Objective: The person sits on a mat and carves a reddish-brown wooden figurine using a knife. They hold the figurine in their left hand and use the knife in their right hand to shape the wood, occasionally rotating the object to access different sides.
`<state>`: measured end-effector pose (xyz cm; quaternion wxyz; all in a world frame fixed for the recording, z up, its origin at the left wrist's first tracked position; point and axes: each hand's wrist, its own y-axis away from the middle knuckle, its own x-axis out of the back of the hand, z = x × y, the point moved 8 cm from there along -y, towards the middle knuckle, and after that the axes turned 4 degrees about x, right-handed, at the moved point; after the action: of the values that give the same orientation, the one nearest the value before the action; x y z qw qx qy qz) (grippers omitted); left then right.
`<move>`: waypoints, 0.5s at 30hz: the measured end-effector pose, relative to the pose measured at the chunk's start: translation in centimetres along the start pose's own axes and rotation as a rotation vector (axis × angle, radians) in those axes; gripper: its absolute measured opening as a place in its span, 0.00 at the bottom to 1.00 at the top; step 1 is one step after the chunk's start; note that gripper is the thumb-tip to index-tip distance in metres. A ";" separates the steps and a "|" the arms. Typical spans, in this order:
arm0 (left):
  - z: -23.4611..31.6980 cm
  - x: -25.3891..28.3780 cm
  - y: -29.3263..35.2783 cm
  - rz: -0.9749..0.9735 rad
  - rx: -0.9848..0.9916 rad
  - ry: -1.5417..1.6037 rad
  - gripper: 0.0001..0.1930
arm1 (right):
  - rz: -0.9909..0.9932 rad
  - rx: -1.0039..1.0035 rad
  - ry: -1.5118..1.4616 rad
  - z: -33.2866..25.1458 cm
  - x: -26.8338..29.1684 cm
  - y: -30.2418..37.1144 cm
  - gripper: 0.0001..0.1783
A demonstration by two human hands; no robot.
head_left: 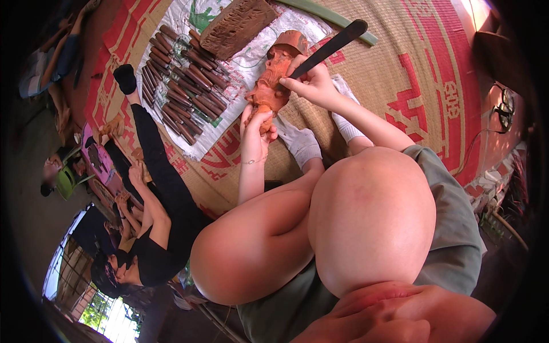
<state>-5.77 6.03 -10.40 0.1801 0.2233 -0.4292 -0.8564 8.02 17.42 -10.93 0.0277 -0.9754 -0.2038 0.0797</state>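
My left hand (258, 126) is closed around the narrow lower end of a reddish-brown wooden carving (273, 81). The carving looks like a figure with a wide, hat-like top, and it tilts away from me above the mat. In my right hand (313, 86), at the carving's right side, is a long, flat, dark carving tool (331, 47). Its broad rounded end points up and to the right. The end near the wood is hidden by my fingers. Left of the carving, many wooden-handled carving chisels (191, 80) lie in rows on a white printed sheet (197, 150).
A carved wooden block (239, 27) rests on the sheet beyond the chisels. A green strip (334, 18) lies at the far edge of the red and tan woven mat (394, 63). To the left another person in black (157, 251) sits with legs stretched out, near a green chair (71, 182).
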 end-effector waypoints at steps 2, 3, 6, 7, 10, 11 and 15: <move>0.2 0.0 0.6 0.015 -0.004 0.004 0.16 | 0.006 -0.034 -0.075 -0.2 -0.5 -0.1 0.10; 0.1 -0.1 0.9 0.016 -0.007 0.003 0.15 | 0.009 -0.052 -0.113 -0.3 -0.7 -0.1 0.10; -0.2 -0.3 0.6 0.000 -0.007 0.011 0.19 | 0.031 -0.138 -0.243 0.4 -1.0 0.1 0.09; -0.3 -0.3 0.5 -0.004 -0.005 0.016 0.21 | 0.018 -0.119 -0.166 0.4 -0.8 0.0 0.08; -0.4 -0.2 0.4 -0.014 -0.017 0.038 0.22 | -0.007 -0.075 -0.071 0.4 -0.6 -0.3 0.07; -0.5 -0.1 0.4 -0.008 -0.013 0.040 0.22 | -0.004 -0.071 -0.127 0.4 -0.8 -0.3 0.07; -0.8 -0.1 0.4 0.013 -0.010 0.050 0.22 | -0.061 -0.119 -0.097 0.0 -1.2 -0.5 0.08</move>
<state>-5.22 5.28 -10.47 0.1974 0.2409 -0.4218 -0.8515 6.73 17.43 -10.68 -0.0380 -0.9637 -0.2388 0.1135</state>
